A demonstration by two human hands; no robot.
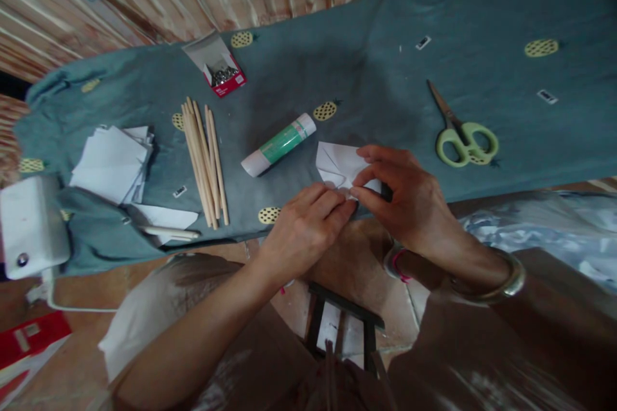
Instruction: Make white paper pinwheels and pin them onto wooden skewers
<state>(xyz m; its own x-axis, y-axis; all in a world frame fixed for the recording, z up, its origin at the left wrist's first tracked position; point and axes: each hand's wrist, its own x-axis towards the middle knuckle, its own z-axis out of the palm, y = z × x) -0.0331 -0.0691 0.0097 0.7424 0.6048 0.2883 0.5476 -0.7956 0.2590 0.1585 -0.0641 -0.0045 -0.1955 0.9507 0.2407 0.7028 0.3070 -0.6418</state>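
Observation:
A folded white paper piece [337, 164] lies at the near edge of a board covered in blue-grey cloth [385, 45]. My left hand [303, 231] pinches its near corner with closed fingertips. My right hand [407, 196] curls over the paper's right side and pinches the same spot from the other side. The part of the paper under my fingers is hidden. A green and white glue stick [279, 144] lies just left of the paper.
Several wooden sticks [205, 160] lie left of the glue stick. A pile of white paper sheets [113, 164] sits further left. An open red box of pins [216, 67] is at the back. Green scissors [463, 135] lie to the right. A white block [31, 225] stands at the far left.

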